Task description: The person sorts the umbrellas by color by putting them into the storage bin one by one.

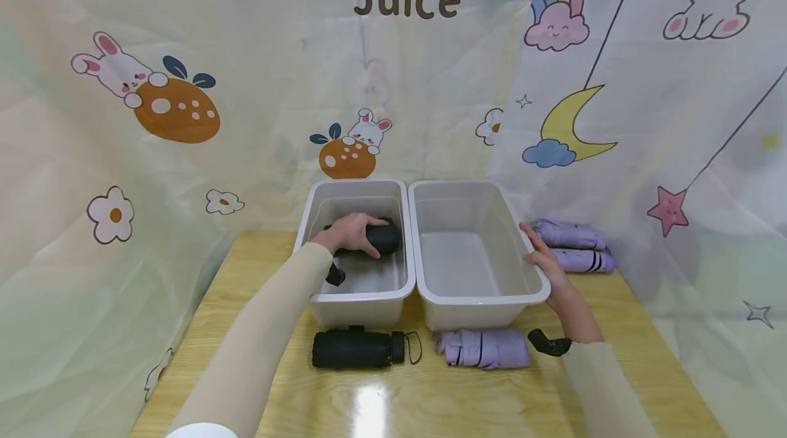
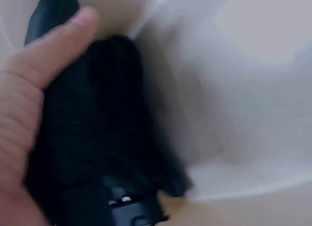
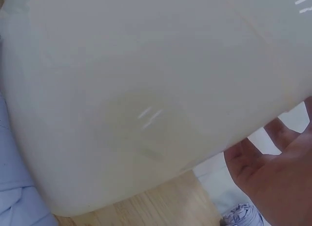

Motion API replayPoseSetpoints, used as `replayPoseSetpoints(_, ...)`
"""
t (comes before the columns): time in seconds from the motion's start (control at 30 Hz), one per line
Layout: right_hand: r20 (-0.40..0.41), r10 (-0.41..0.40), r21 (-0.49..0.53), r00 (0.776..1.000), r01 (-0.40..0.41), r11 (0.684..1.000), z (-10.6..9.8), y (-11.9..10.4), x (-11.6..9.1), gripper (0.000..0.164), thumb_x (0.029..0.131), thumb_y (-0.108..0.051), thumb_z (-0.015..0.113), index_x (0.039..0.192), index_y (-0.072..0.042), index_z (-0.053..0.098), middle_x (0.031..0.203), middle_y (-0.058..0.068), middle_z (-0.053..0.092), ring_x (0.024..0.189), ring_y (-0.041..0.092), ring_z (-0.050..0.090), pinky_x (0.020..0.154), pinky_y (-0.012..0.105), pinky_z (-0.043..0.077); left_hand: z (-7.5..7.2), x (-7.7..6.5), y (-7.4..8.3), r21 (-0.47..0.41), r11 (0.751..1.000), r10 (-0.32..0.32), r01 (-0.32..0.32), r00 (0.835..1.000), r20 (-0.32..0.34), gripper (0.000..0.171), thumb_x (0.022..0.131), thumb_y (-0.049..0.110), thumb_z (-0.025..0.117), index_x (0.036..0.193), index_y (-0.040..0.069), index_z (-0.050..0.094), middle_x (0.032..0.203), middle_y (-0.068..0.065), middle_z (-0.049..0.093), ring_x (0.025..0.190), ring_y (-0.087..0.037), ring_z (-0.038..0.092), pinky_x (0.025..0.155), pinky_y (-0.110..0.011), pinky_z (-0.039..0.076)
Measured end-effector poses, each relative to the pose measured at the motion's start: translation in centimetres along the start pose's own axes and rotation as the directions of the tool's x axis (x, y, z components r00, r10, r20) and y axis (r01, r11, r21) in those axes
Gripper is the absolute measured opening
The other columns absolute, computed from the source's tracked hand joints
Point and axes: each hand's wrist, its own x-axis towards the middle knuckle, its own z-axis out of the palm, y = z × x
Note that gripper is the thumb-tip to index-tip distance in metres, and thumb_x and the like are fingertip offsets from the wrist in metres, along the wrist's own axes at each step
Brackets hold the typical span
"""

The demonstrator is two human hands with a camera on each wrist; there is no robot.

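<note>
My left hand (image 1: pixel 353 231) reaches into the left white bin (image 1: pixel 363 297) and grips a black folded umbrella (image 1: pixel 382 238). In the left wrist view the thumb lies across the dark umbrella (image 2: pixel 73 119), beside a second dark, rounded shape; blur hides whether these are separate umbrellas. At the right white bin (image 1: pixel 479 300), my right hand (image 1: pixel 547 267) holds the right side rim, fingers hooked over it. The right wrist view shows that bin's pale outer wall (image 3: pixel 122 89), with the fingertips hidden past its edge. Nothing lies inside the right bin.
Another black folded umbrella (image 1: pixel 353 349) lies before the left bin, its wrist loop to the right. A purple folded umbrella (image 1: pixel 486 348) lies before the right bin. Two more purple umbrellas, including a striped one (image 1: pixel 581 260), lie right of it. A printed curtain (image 1: pixel 264 83) hangs behind.
</note>
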Motion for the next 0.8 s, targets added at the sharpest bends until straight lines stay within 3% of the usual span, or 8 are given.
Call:
replayPoseSetpoints(0.2, -0.004, 0.0, -0.003, 1.0, 0.0, 1.0, 0.0, 0.5, -0.2, 0.07, 0.096, 0.005, 0.029, 0.158, -0.017, 0.006, 0.151, 0.006, 0.019, 0.117, 0.014, 0.045, 0.088, 0.029, 0.046, 1.4, 0.3, -0.7, -0.012, 1.0, -0.012, 0.012, 0.998, 0.054, 0.083, 0.066, 0.04, 0.09, 0.14, 0.034, 0.054, 0.143, -0.007, 0.049, 0.117, -0.026, 0.051, 0.091, -0.043, 0.044)
replayPoseSetpoints(0.53, -0.006, -0.007, -0.019, 1.0, 0.007, 1.0, 0.3, 0.2, 0.0, 0.069, 0.096, 0.005, 0.03, 0.158, -0.015, 0.006, 0.152, 0.007, 0.018, 0.118, 0.014, 0.044, 0.088, 0.029, 0.046, 2.0, 1.3, -1.0, 0.057, 0.998, -0.028, 0.027, 0.999, 0.016, 0.083, 0.066, 0.041, 0.09, 0.14, 0.036, 0.053, 0.141, -0.006, 0.05, 0.118, -0.027, 0.051, 0.089, -0.044, 0.045)
replayPoseSetpoints(0.8, -0.003, 0.001, 0.001, 1.0, -0.001, 1.0, 0.1, 0.0, 0.2, 0.068, 0.098, 0.004, 0.029, 0.158, -0.017, 0.005, 0.152, 0.004, 0.02, 0.119, 0.016, 0.044, 0.088, 0.029, 0.047, 2.1, 1.5, -0.6, 0.14, 0.989, 0.031, -0.045, 0.995, 0.098, 0.084, 0.065, 0.037, 0.091, 0.14, 0.027, 0.055, 0.129, -0.011, 0.053, 0.113, -0.026, 0.051, 0.094, -0.043, 0.043)
